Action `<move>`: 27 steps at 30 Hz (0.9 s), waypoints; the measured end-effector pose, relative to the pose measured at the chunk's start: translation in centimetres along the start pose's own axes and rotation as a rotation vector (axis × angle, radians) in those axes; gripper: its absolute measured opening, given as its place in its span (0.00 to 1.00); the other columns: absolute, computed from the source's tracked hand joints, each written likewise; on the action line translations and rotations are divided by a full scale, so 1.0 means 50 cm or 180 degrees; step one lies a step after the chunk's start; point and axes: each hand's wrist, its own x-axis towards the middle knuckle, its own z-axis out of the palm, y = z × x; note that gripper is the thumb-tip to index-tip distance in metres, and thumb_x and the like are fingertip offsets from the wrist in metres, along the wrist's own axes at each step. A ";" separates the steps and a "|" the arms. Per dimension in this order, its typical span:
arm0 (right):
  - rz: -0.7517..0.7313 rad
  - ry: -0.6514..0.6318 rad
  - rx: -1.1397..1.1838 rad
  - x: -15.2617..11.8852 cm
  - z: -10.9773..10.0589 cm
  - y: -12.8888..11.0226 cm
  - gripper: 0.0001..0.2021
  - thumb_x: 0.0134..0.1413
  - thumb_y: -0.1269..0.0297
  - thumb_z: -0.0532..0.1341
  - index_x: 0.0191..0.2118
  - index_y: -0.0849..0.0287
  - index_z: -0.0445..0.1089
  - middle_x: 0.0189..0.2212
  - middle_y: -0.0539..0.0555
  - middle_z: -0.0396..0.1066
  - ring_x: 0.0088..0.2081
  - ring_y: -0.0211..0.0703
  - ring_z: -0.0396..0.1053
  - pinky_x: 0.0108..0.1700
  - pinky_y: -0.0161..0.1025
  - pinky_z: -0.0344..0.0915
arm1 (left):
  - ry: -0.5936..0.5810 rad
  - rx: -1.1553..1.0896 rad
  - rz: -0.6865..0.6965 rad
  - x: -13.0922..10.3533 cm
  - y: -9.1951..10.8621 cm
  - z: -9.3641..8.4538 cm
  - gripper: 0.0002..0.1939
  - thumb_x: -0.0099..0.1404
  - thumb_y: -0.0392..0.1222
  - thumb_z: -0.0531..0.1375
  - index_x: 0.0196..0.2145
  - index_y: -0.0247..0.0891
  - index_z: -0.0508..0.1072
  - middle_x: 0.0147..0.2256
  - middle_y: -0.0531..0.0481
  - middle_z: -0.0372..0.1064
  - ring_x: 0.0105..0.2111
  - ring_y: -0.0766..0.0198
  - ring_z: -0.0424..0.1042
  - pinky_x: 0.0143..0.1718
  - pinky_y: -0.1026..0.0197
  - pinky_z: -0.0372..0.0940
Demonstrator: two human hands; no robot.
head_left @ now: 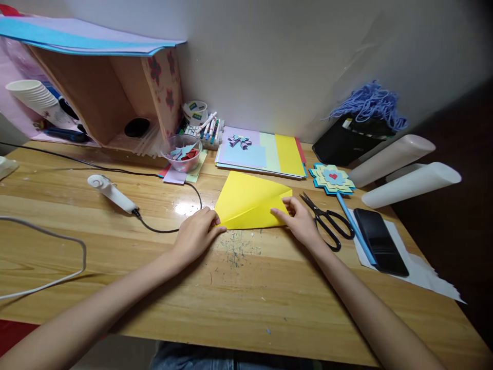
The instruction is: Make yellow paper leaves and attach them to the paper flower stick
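Note:
A yellow sheet of paper [246, 198] lies at the middle of the wooden table, with a diagonal crease or fold running up to its right corner. My left hand [198, 226] pinches the sheet's lower left corner between thumb and fingers. At the right edge, my right hand [298, 218] grips the paper, its thumb on top and its fingers behind the corner. Black-handled scissors [327, 218] lie just right of my right hand, blades pointing up and left.
Left stand a white corded tool [111, 192] and a cardboard box [162, 87]. Behind are a bowl of scraps [183, 154], markers [210, 128] and coloured sheets [269, 154]. To the right lie a paper flower [333, 177], a phone [379, 241] and white rolls [412, 185].

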 end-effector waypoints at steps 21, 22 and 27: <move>-0.0298 0.0075 -0.0977 -0.005 0.041 0.011 0.15 0.53 0.52 0.55 0.40 0.59 0.61 0.33 0.56 0.67 0.37 0.49 0.65 0.36 0.41 0.60 | 0.0228 -0.0169 0.0430 0.000 -0.015 0.017 0.08 0.63 0.40 0.53 0.39 0.41 0.69 0.34 0.50 0.64 0.34 0.62 0.64 0.33 0.60 0.58; -0.0335 0.0094 -0.1001 -0.005 0.041 0.010 0.17 0.53 0.53 0.55 0.44 0.59 0.61 0.34 0.57 0.66 0.38 0.50 0.65 0.37 0.43 0.61 | 0.0244 -0.0199 0.0558 0.001 -0.017 0.018 0.09 0.64 0.39 0.53 0.41 0.42 0.70 0.35 0.49 0.63 0.35 0.62 0.63 0.34 0.60 0.59; -0.0979 0.0235 -0.1251 -0.006 0.036 -0.001 0.13 0.56 0.60 0.54 0.45 0.56 0.67 0.42 0.60 0.64 0.45 0.53 0.60 0.47 0.51 0.60 | 0.0145 -0.0168 0.0909 0.007 -0.022 0.014 0.15 0.65 0.38 0.51 0.46 0.46 0.71 0.39 0.46 0.64 0.39 0.60 0.63 0.38 0.56 0.60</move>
